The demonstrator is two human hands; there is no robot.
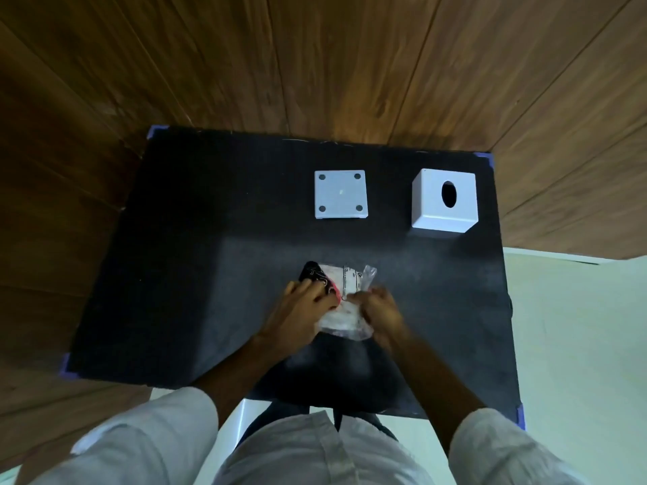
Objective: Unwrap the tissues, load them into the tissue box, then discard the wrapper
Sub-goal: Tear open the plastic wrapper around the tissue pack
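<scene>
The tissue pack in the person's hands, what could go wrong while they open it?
1. Both hands, left hand and right hand, pull on the tissue pack; a hard tug might tear the tissues or spill them over the black table.
2. The plastic looks thin and crinkly, so it could slip from the fingers.
3. The tissue box and its base plate lie apart; loading may fumble.

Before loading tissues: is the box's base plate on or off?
Off. The base plate lies feet-up, apart from the tissue box.
</scene>
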